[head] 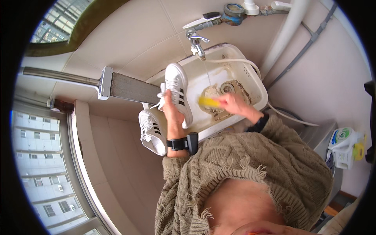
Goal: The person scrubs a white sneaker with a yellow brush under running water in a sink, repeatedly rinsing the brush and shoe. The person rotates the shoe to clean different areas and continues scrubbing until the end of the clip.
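A white sneaker point(175, 75) with black side stripes and white laces is held over the left end of the sink by my left hand point(174, 113). Its toe points away from me. My right hand point(235, 105) grips a yellow object point(209, 102), blurred by motion, so I cannot tell whether it is a brush or a sponge. That object is above the basin, apart from the sneaker. A matching white sneaker point(150, 132) rests at the sink's left edge, just left of my forearm. The worn white sink point(262, 95) has brown stains around its drain point(226, 87).
Thin water runs from the metal tap point(196, 44). A white hose point(243, 60) crosses the sink's back corner. A white brush with black bristles point(211, 15) lies on the pipe beside a water meter point(233, 13). Detergent bottles point(343, 144) stand at right; a grey ledge point(133, 88) juts in at left.
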Tool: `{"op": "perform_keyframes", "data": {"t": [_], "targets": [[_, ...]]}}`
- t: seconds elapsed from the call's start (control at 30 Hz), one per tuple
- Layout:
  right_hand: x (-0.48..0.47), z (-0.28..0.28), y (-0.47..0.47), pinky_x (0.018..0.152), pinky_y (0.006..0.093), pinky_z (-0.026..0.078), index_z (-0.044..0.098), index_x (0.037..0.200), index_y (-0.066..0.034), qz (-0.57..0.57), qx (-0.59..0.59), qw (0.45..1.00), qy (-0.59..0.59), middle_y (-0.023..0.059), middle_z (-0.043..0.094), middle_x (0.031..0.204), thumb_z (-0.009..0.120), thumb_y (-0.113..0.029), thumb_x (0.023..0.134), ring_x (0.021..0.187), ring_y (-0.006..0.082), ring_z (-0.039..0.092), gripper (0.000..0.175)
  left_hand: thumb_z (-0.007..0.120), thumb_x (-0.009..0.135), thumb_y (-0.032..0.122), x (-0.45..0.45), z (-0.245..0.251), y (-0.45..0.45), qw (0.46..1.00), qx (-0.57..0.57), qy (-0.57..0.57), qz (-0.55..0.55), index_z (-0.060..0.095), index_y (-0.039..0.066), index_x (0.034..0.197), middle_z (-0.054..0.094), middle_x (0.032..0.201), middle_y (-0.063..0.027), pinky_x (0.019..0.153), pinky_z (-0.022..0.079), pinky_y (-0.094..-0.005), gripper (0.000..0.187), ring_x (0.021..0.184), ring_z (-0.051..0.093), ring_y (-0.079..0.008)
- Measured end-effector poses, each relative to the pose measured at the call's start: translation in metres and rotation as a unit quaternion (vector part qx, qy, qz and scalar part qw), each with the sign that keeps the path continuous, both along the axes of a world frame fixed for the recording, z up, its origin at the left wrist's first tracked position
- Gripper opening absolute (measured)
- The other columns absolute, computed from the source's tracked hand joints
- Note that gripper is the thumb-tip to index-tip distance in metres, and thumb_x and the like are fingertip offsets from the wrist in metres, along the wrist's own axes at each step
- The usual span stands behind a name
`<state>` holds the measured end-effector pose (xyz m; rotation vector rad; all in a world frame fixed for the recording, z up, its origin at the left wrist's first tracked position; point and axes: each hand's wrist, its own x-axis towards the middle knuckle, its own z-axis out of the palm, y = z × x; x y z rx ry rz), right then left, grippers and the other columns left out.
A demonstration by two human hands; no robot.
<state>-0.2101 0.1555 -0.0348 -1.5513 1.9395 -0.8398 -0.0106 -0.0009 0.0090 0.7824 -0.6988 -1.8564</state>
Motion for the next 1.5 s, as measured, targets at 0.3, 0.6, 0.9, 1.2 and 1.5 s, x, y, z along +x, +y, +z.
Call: {"op": "perform_keyframes", "data": {"t": [0.3, 0.6, 0.9, 1.2, 1.5], "targets": [[-0.032, 0.048, -0.015, 0.067, 0.0365, 0.051, 0.062, 0.131, -0.0166, -0.079, -0.171, 0.982, -0.012, 0.0172, 0.069, 0.087, 0.064, -0.01, 0.087, 0.069, 0.0275, 0.064, 0.044, 0.065, 0.09, 0.032, 0.014, 0.017, -0.016, 0.997, -0.031, -0.073, -0.004, 0.054, -0.001, 0.131, 0.06, 0.126, -0.0102, 0.097, 0.044, -0.0375, 0.054, 0.113, 0.057, -0.022], [0.025, 0.095, -0.08, 0.06, 0.0402, 0.049, 0.06, 0.132, -0.0097, -0.068, -0.146, 0.987, -0.028, 0.0223, 0.067, 0.084, 0.06, -0.007, 0.089, 0.065, 0.0315, 0.063, 0.043, 0.062, 0.093, 0.03, 0.0, 0.018, 0.016, 0.992, -0.103, -0.065, -0.019, 0.057, 0.002, 0.124, 0.065, 0.111, -0.0083, 0.082, 0.053, -0.033, 0.042, 0.097, 0.064, -0.0208], [0.05, 0.099, -0.068, 0.06, 0.0415, 0.049, 0.058, 0.134, -0.0112, -0.035, -0.22, 0.974, -0.03, 0.0218, 0.065, 0.077, 0.061, -0.009, 0.089, 0.066, 0.0317, 0.065, 0.045, 0.06, 0.092, 0.033, 0.007, 0.031, 0.007, 0.985, -0.065, -0.143, 0.078, 0.06, -0.001, 0.121, 0.064, 0.108, -0.008, 0.082, 0.051, -0.0346, 0.044, 0.095, 0.062, -0.0198], [0.049, 0.107, -0.082, 0.056, 0.0426, 0.049, 0.06, 0.133, -0.0133, -0.062, -0.316, 0.946, 0.031, 0.0202, 0.063, 0.07, 0.059, -0.012, 0.09, 0.06, 0.033, 0.062, 0.042, 0.056, 0.096, 0.024, 0.002, 0.032, 0.019, 0.984, -0.129, -0.096, 0.081, 0.066, -0.004, 0.107, 0.067, 0.098, -0.0061, 0.078, 0.048, -0.0305, 0.032, 0.087, 0.059, -0.0142], [0.052, 0.102, -0.078, 0.051, 0.0316, 0.043, 0.057, 0.135, -0.0084, -0.067, -0.183, 0.98, -0.049, 0.0132, 0.058, 0.064, 0.062, -0.007, 0.091, 0.053, 0.0148, 0.05, 0.044, 0.06, 0.093, 0.03, 0.004, 0.028, 0.02, 0.946, -0.191, -0.241, 0.101, 0.067, -0.005, 0.108, 0.067, 0.1, -0.0084, 0.079, 0.049, -0.0326, 0.039, 0.086, 0.061, -0.0165]]}}
